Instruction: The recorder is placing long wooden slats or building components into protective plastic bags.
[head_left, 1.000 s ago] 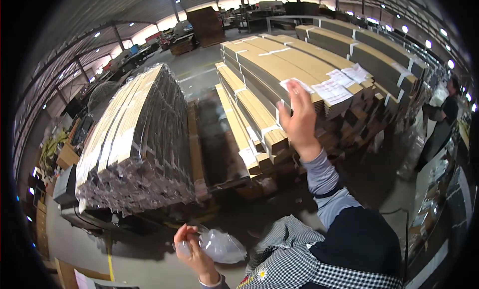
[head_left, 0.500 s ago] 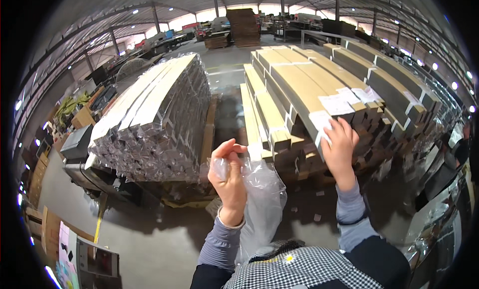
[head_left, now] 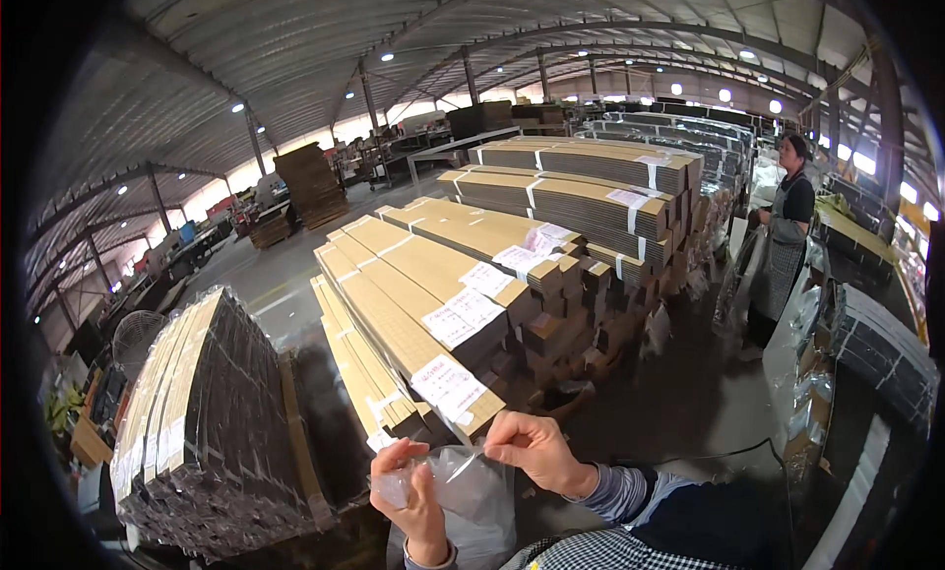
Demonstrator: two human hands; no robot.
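Observation:
A clear plastic bag [head_left: 461, 506] hangs in front of me, its upper edge stretched between my two hands. My left hand [head_left: 411, 501] is curled around the left part of that edge, with some film bunched at the fingers. At the right end of the edge, my right hand [head_left: 539, 454] is closed in a pinch on the film. Just beyond my fingers lies the near end of a stack of long brown cardboard strips [head_left: 389, 285], bound with white bands. A white paper label [head_left: 455, 388] rests on its corner.
To the left stands a film-wrapped stack of long boards [head_left: 217, 403]. More banded cardboard stacks [head_left: 581, 191] rise farther back. A person in a checked apron [head_left: 785, 235] stands at the right, near film-wrapped panels [head_left: 886, 344]. A dark cable [head_left: 728, 449] runs close to my right arm.
The view has swung to the right, bringing the other person into sight. My right hand has come off the paper label and now pinches the bag's edge beside my left hand.

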